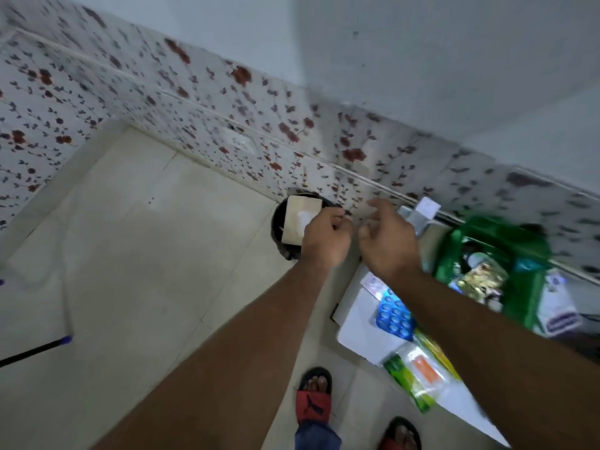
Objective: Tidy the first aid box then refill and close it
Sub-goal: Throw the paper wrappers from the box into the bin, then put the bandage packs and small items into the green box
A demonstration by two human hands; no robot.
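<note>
The green first aid box (519, 297) stands open on the right, with bottles and a gold packet inside. On the white tabletop (360, 326) beside it lie a blue blister pack (394, 318) and green and yellow medicine packets (418, 371). My left hand (324, 237) hovers over a black bin (279, 222) on the floor, fingers curled shut, and I see nothing in them. A beige carton (297, 219) sticks out of the bin. My right hand (388, 241) is just right of the left hand, empty, with its fingers loosely apart.
The floral-tiled wall (194, 102) runs close behind the bin. White cartons (422, 212) and a white packet (558, 306) lie around the green box. My sandalled feet (313, 397) stand on the pale tiled floor (130, 254). A dark stick with a blue tip (35, 350) lies at far left.
</note>
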